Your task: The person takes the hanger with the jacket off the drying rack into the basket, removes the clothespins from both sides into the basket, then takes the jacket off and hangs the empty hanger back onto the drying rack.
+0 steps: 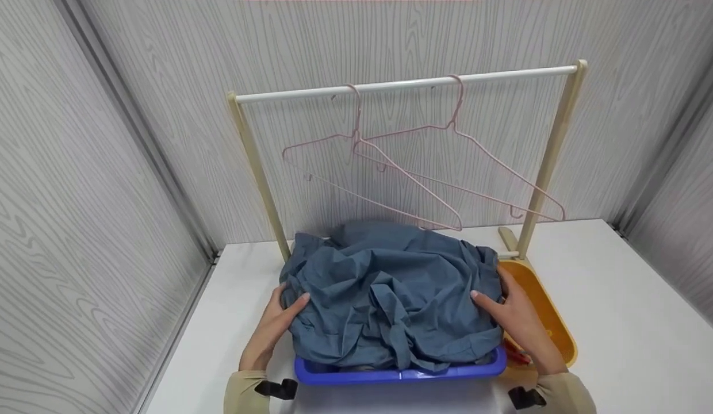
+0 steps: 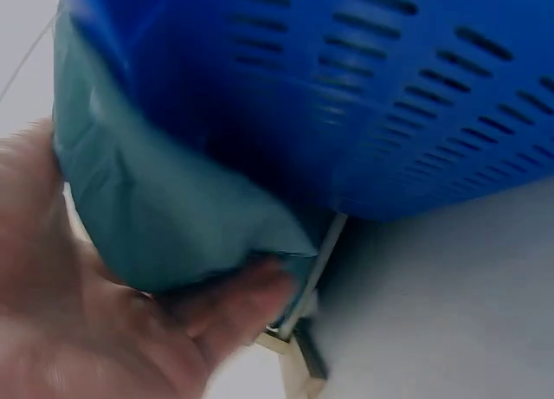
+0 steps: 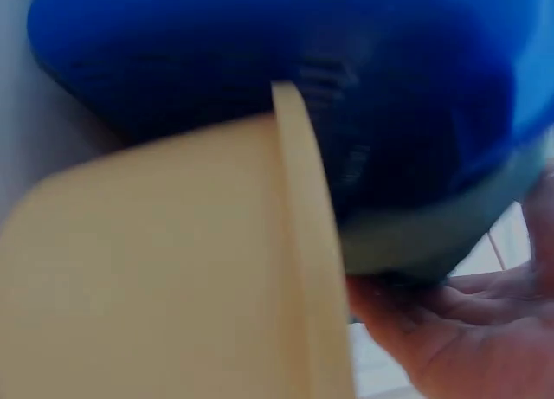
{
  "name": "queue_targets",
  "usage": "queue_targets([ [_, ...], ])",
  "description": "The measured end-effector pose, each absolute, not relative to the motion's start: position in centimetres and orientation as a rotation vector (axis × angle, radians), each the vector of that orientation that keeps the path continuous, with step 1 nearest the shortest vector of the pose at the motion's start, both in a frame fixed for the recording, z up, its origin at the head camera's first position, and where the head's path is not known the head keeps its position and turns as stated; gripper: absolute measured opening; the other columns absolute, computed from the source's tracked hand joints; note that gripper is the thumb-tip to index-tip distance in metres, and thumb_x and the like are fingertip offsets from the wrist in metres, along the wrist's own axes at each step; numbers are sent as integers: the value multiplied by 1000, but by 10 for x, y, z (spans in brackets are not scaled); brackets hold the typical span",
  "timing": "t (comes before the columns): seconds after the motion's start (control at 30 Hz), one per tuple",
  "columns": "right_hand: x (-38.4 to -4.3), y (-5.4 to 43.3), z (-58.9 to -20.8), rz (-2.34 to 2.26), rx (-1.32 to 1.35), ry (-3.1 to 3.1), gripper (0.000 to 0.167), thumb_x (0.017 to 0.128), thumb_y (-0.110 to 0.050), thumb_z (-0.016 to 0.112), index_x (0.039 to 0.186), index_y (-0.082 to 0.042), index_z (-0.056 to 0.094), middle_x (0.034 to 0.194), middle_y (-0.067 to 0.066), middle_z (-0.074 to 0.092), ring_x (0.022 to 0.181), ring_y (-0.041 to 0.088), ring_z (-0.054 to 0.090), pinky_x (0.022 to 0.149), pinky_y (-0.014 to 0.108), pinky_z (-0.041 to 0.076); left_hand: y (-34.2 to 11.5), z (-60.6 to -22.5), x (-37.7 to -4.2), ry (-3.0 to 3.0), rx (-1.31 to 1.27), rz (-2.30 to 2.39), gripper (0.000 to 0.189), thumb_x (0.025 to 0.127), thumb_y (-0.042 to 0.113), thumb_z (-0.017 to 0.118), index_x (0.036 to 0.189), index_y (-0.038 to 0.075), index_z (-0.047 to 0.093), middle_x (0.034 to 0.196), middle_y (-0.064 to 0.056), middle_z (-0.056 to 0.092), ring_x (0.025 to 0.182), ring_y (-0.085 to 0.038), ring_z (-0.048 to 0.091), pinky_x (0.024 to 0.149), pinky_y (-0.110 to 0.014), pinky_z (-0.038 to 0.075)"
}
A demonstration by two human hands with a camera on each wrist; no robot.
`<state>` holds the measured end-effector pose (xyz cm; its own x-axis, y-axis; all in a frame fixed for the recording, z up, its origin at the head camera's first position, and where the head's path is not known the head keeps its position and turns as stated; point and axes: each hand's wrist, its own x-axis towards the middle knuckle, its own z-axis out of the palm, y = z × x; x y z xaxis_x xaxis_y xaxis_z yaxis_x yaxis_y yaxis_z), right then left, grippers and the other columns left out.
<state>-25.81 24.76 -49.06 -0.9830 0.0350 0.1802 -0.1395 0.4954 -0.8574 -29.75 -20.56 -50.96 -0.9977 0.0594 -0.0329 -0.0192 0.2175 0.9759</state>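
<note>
A crumpled blue-grey cloth (image 1: pixel 391 305) is heaped over a blue plastic basket (image 1: pixel 402 375), covering most of it and draping past its sides. My left hand (image 1: pixel 276 322) grips the cloth at its left edge, thumb on top. In the left wrist view, the fingers (image 2: pixel 251 299) curl under a hanging fold beside the slotted basket wall (image 2: pixel 372 87). On the opposite side, my right hand (image 1: pixel 517 313) holds the cloth, thumb over the top and fingers down its outer side. The right wrist view has that hand (image 3: pixel 485 330) against the cloth's lower edge, beneath the basket's rim.
A yellow tub (image 1: pixel 549 322) stands close against the basket's right side, with something red (image 1: pixel 516 351) inside. Behind is a rack with a white rail (image 1: pixel 408 84) and wooden posts (image 1: pixel 552 155). Two pink hangers (image 1: pixel 411 175) dangle above the cloth. Patterned panels (image 1: pixel 75 230) enclose the white table (image 1: pixel 638 322).
</note>
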Motion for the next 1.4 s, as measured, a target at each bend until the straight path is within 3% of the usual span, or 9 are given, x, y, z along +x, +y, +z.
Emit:
queue_targets([
  [0.13, -260, 234, -494, 1449, 99, -2549, 88, 90, -45, 70, 156, -10, 23, 157, 22, 25, 140, 42, 27, 112, 59, 20, -195, -508, -296, 2459, 182, 1944, 105, 84, 38, 77, 158, 11, 7, 162, -17, 3, 148, -34, 3, 115, -56, 8],
  [0.23, -262, 226, -495, 1408, 114, -2570, 87, 89, -40, 73, 156, -15, 23, 156, 22, 25, 137, 42, 30, 111, 60, 20, -187, -511, -297, 2603, 222, 1882, 100, 84, 28, 77, 157, 7, 12, 161, -20, 7, 146, -38, 10, 114, -56, 13],
  [0.43, -267, 222, -499, 1173, 153, -2555, 73, 89, -1, 67, 153, -6, 31, 148, 28, 37, 130, 46, 41, 108, 59, 29, -174, -517, -297, 2937, 244, 1772, 51, 91, 9, 64, 140, 6, 54, 145, -23, 45, 130, -39, 45, 104, -53, 36],
  [0.6, -268, 224, -504, 1077, 170, -2432, 61, 86, 10, 65, 143, -2, 49, 135, 27, 53, 120, 44, 52, 102, 58, 38, -168, -519, -297, 3085, 250, 1778, 27, 93, 4, 61, 116, 10, 73, 118, -12, 68, 111, -30, 62, 94, -46, 47],
  [0.73, -270, 225, -508, 1108, 181, -2312, 54, 84, 13, 66, 134, -4, 60, 129, 23, 60, 116, 40, 56, 99, 52, 42, -168, -520, -297, 3141, 262, 1804, 23, 94, 3, 60, 108, 14, 75, 110, -6, 71, 103, -26, 65, 89, -44, 50],
  [0.87, -271, 224, -510, 1198, 194, -2218, 50, 85, 12, 66, 131, -9, 65, 127, 17, 63, 117, 32, 57, 102, 26, 41, -168, -518, -298, 3150, 341, 1832, 25, 95, 2, 60, 109, 16, 74, 113, -5, 70, 105, -23, 65, 87, -42, 50],
  [0.97, -271, 223, -510, 1263, 228, -2142, 49, 85, 13, 66, 128, -11, 67, 125, 15, 64, 116, 26, 58, 96, 11, 37, -166, -515, -296, 3122, 393, 1876, 26, 95, 1, 59, 110, 17, 73, 115, -3, 69, 104, -19, 64, 84, -40, 50],
  [1.23, -267, 217, -508, 1185, 433, -2058, 50, 81, 16, 71, 122, -13, 71, 118, 5, 69, 108, 10, 62, 95, 15, 41, -160, -505, -291, 3039, 652, 1925, 33, 95, -3, 57, 115, 20, 72, 119, 1, 68, 112, -14, 61, 88, -38, 50],
  [1.4, -266, 214, -508, 1190, 609, -2057, 49, 78, 19, 71, 118, -10, 73, 115, 4, 71, 110, 11, 63, 96, 17, 41, -158, -505, -289, 2997, 926, 1824, 38, 94, -6, 58, 117, 20, 72, 120, 1, 68, 114, -17, 61, 92, -36, 50],
])
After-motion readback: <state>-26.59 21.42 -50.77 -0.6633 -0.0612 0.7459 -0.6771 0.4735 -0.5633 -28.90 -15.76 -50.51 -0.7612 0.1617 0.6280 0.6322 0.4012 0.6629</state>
